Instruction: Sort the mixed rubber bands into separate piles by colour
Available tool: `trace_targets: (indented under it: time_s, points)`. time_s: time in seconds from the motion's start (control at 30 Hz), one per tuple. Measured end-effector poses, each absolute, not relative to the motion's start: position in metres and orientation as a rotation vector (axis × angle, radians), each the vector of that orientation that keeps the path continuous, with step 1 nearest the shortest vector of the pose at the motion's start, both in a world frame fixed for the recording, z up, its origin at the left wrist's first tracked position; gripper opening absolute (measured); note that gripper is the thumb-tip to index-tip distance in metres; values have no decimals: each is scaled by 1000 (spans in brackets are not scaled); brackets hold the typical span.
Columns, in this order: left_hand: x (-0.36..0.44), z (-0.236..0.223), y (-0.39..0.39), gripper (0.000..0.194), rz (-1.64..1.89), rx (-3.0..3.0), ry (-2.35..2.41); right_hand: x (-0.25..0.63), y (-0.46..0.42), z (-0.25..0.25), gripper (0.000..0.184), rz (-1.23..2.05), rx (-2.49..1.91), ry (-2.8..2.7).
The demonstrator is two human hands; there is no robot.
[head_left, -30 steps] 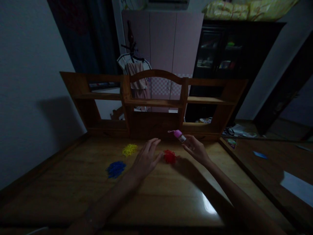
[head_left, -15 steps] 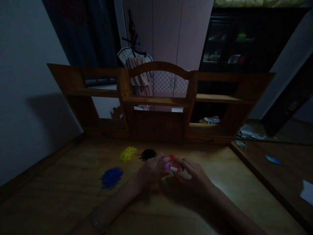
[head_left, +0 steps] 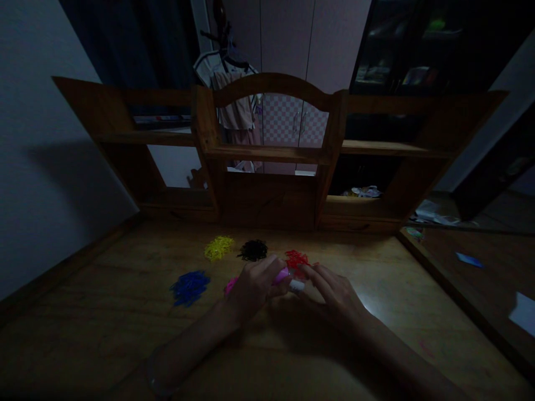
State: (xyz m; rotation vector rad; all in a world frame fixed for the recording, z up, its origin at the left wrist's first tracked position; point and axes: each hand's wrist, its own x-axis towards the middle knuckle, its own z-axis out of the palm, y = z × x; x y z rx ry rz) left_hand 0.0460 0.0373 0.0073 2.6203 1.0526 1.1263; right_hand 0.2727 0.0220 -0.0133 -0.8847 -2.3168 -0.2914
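Note:
Between my two hands is a small bottle [head_left: 297, 285] with a pink cap [head_left: 281, 275], a clear body and a white label. My left hand [head_left: 259, 281] is closed around the cap. The fingers of my right hand [head_left: 332, 289] grip the other end of the bottle. Just beyond it lies a pile of small thin red pieces [head_left: 296, 259]. Similar piles sit on the table: black pieces [head_left: 253, 250], yellow pieces [head_left: 218, 248] and blue pieces [head_left: 190, 288]. Some pink pieces [head_left: 230, 285] show partly behind my left hand.
A wooden shelf unit [head_left: 267, 155] with drawers stands along the back of the wooden table [head_left: 125, 312]. On the left is a wall [head_left: 33, 195]. A raised wooden edge [head_left: 451, 295] borders the right side, with a blue card [head_left: 468, 259] and white paper [head_left: 523, 313] beyond it.
The bottle, earlier held up in the right hand alone, has come down to the left hand, which now grips its cap. The view has tilted down and the black pile is uncovered.

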Motion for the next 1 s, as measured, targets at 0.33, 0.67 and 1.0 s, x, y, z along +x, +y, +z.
trace_targets:
  time_s: [0.33,0.67,1.0]
  points:
    - [53,12,40,44,1080,2069,1372,276,23,-1,53,-465,-912,-2370]
    - [55,5,51,30,1166,1992,822,305,36,7,47,-438,-1024,-2333]
    - [53,10,47,58,1128,1947,844,302,37,4,47,-381,-985,-2379]
